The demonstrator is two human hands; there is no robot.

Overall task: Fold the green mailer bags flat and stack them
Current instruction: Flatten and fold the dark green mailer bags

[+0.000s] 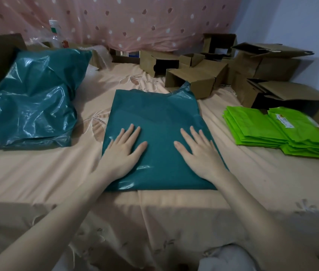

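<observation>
Grip, left: my left hand (124,148) lies flat with fingers straight and spread, palm down on the dark teal plastic mailer bag (154,137); it holds nothing, only presses.
Grip, right: my right hand (197,151) lies the same way, open and flat on the right half of that bag, thumb turned inward toward the other thumb.
Bag under hands: it lies on the peach floral bedsheet (252,173) straight in front of me, near edge square to me, far right corner lifted and crumpled against a brown cardboard box (190,79).
Step in hand: I judge this is smoothing the bag flat before the fold.
Doing it well: I would sweep both palms outward and away, toward the raised far corner, so trapped air leaves through the open end; the film looks slippery, so I would press steadily to keep it from sliding on the soft sheet.
Supply: a glossy, puffed heap of teal mailer bags (31,100) sits on the bed to my left, well apart.
Stack: a neat pile of bright lime-green folded bags (279,130) rests to my right.
Beyond: more open cardboard boxes (262,61) crowd the far right, under a pink spotted curtain (135,20).
</observation>
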